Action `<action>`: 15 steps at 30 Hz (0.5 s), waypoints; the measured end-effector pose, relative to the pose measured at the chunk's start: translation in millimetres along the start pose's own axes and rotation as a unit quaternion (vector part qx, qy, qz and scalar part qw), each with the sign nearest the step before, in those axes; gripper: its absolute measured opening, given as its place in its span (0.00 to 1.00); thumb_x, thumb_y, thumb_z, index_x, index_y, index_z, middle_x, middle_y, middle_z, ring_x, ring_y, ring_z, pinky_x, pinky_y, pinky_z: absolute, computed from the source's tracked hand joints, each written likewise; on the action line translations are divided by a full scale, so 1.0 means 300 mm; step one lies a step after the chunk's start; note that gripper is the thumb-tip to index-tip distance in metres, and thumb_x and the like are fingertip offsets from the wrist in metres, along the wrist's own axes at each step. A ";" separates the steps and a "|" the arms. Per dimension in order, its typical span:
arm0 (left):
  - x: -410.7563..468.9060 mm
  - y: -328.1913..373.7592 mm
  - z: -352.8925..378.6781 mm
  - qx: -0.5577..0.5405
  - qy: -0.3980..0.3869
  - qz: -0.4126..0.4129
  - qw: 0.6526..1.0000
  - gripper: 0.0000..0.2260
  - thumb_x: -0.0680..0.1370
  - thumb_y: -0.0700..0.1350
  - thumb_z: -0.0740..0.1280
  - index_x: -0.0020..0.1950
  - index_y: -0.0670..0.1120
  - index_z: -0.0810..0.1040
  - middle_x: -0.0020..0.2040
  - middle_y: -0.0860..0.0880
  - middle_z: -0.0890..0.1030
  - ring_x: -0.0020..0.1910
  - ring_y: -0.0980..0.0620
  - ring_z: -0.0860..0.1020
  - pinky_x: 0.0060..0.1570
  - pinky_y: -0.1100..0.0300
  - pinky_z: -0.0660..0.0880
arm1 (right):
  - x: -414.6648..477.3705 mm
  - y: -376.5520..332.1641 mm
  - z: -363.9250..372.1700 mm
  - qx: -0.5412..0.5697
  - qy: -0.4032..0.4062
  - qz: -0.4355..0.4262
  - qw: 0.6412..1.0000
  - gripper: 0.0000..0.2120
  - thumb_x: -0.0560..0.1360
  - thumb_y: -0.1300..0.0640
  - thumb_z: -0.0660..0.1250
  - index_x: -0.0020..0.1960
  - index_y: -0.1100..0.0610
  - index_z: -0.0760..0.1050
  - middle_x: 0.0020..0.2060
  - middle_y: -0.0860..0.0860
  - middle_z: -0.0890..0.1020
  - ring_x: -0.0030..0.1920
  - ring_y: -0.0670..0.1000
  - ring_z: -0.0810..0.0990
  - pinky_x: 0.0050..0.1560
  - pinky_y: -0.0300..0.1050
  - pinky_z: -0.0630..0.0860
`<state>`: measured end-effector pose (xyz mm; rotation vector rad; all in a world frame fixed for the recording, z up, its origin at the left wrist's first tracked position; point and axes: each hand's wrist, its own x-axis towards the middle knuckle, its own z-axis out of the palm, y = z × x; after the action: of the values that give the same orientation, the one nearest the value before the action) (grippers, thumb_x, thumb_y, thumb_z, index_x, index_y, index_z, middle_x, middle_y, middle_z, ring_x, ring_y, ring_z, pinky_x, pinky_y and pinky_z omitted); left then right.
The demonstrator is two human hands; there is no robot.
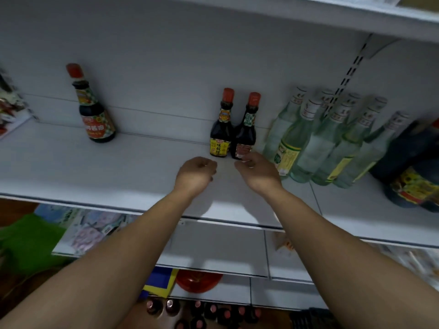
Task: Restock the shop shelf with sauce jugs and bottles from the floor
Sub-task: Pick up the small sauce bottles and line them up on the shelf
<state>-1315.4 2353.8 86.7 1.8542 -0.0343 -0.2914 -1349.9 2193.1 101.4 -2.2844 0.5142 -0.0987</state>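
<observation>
Two dark sauce bottles with red caps stand side by side on the white shelf [118, 167]: one with a yellow label [221, 129] and one with a red label [245, 131]. My left hand [196, 173] hovers just in front of them, fingers loosely curled and holding nothing. My right hand [257, 169] is beside the red-label bottle's base, fingertips near it, empty as well. A third dark bottle [93, 110] stands alone at the back left. On the floor below lie several dark red-capped bottles [202, 312].
Several clear green-tinted bottles [332, 143] crowd the shelf to the right, with large dark jugs [413, 172] beyond them. Packets [9, 110] sit at the far left. The lower shelf holds printed packs [90, 231]. A green bag [26, 243] is at the lower left.
</observation>
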 end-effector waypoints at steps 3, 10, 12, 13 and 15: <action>-0.107 -0.024 0.011 0.031 -0.013 -0.007 0.999 0.05 0.76 0.50 0.67 0.44 0.51 0.80 0.43 0.51 0.85 0.39 0.51 0.82 0.49 0.54 0.79 | -0.065 0.004 -0.018 -0.006 -0.002 -0.023 1.000 0.18 0.75 0.42 0.64 0.61 0.49 0.75 0.53 0.48 0.81 0.55 0.53 0.79 0.53 0.43 0.74; -0.396 -0.146 0.137 0.063 -0.035 -0.079 0.994 0.10 0.76 0.50 0.67 0.45 0.44 0.81 0.43 0.48 0.85 0.35 0.53 0.79 0.38 0.60 0.73 | -0.247 0.135 -0.044 0.036 -0.062 -0.087 0.994 0.14 0.73 0.44 0.66 0.56 0.48 0.77 0.46 0.44 0.80 0.51 0.52 0.81 0.56 0.51 0.77; -0.462 -0.210 0.192 0.082 -0.036 -0.113 0.990 0.09 0.77 0.48 0.66 0.44 0.44 0.80 0.43 0.47 0.83 0.36 0.52 0.78 0.36 0.62 0.72 | -0.300 0.189 -0.045 0.039 -0.091 -0.102 0.990 0.15 0.74 0.44 0.65 0.57 0.49 0.77 0.47 0.44 0.80 0.51 0.52 0.80 0.56 0.51 0.77; -0.488 -0.249 0.216 0.085 -0.035 -0.133 0.987 0.08 0.77 0.48 0.66 0.44 0.44 0.79 0.43 0.46 0.83 0.38 0.51 0.79 0.37 0.61 0.73 | -0.324 0.218 -0.042 0.034 -0.100 -0.109 0.988 0.15 0.75 0.44 0.65 0.58 0.49 0.77 0.47 0.43 0.79 0.51 0.51 0.79 0.56 0.49 0.76; -0.536 -0.340 0.265 0.098 -0.035 -0.165 0.981 0.09 0.75 0.52 0.68 0.41 0.47 0.80 0.43 0.47 0.84 0.41 0.48 0.81 0.44 0.57 0.78 | -0.369 0.278 -0.032 0.033 -0.113 -0.114 0.987 0.15 0.75 0.44 0.65 0.58 0.50 0.77 0.48 0.43 0.79 0.52 0.49 0.78 0.55 0.46 0.75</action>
<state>-1501.0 2337.5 -2.0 2.0438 0.2044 -0.6014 -1481.2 2178.5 58.3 -2.2466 0.1300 0.0305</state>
